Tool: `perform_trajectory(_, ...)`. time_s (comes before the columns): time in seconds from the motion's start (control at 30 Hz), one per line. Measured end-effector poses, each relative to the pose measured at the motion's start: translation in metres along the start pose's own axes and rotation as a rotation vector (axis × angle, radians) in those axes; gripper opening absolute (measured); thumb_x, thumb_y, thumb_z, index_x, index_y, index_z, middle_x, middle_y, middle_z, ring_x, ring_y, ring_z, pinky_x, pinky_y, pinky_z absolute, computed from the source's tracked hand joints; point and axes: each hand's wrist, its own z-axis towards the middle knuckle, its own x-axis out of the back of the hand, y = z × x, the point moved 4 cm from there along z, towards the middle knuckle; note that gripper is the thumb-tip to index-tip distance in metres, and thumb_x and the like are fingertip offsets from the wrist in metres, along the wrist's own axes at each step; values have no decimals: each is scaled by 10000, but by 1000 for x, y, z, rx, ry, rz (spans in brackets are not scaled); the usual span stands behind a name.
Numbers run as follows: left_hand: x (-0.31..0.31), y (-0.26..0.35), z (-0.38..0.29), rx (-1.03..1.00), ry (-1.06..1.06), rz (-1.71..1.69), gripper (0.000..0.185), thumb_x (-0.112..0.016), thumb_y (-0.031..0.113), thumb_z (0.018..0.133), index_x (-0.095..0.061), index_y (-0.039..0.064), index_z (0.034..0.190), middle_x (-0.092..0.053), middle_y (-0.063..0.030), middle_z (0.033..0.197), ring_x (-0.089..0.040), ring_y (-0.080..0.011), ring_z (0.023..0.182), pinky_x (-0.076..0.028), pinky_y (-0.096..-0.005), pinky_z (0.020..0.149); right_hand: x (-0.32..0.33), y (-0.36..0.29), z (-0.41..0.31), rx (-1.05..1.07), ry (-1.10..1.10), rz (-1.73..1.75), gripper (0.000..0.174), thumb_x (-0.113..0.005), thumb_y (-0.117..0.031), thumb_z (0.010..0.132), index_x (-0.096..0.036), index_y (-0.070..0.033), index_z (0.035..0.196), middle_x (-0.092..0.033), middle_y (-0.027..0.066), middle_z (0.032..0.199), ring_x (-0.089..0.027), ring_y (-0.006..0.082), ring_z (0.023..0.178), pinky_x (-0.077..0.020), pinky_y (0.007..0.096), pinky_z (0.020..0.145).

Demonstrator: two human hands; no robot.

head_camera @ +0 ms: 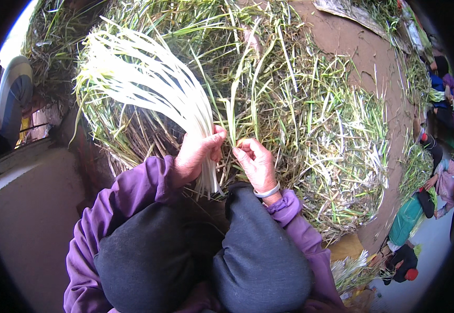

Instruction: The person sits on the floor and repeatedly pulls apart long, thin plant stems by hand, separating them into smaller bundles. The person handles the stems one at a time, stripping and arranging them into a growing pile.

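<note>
My left hand (199, 152) is wrapped around a bunch of long, pale leafy stalks (164, 86), which look like garlic chives. Their leaves fan out to the upper left, and the white lower ends (208, 182) hang below my fist. Just right of it, my right hand (256, 164), with a pale bangle at the wrist, pinches a long yellow-green leaf (232, 113) between thumb and fingertips. That leaf stands apart from the bunch and points away from me. Both hands are above my dark-trousered knees (262, 250).
A wide heap of green and dry leaf scraps (313, 129) covers the ground before me. Brown floor (340, 35) shows beyond it. More pale stalks (348, 268) lie at lower right. Several people (444, 184) are along the right rim; a shoe (15, 94) is at far left.
</note>
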Motion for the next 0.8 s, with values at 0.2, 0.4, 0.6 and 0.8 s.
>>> perform_trajectory(0.2, 4, -3, 1, 63, 59, 172, 169, -618, 149, 784, -527, 19, 841, -448, 8, 534, -428, -84, 439, -374, -227, 440, -10, -1, -1, 68, -13, -81, 100, -597, -34, 787, -544, 2, 864, -561, 59, 761, -559, 115, 657, -458, 234, 597)
perform_trajectory(0.4, 6, -5, 0, 57, 62, 231, 150, -621, 148, 780, -532, 28, 774, -458, 4, 529, -439, -89, 439, -368, -220, 432, -17, 5, 4, 31, -14, 68, 100, -594, -25, 790, -552, -14, 880, -572, 26, 774, -542, 80, 665, -453, 219, 609)
perform_trajectory(0.6, 9, -7, 0, 8, 86, 160, 156, -617, 164, 789, -530, 36, 766, -460, 2, 540, -445, -96, 454, -371, -225, 437, -20, 19, 2, -195, 16, 365, 81, -566, -90, 844, -539, -27, 886, -535, -25, 775, -482, 31, 664, -418, 184, 609)
perform_trajectory(0.8, 10, 18, 2, -72, 29, -16, 190, -606, 183, 802, -519, 31, 876, -425, 20, 589, -409, -84, 495, -371, -226, 506, -2, 47, -8, -415, 86, 667, 56, -539, -109, 855, -526, -56, 847, -517, -9, 735, -477, 61, 632, -421, 185, 600)
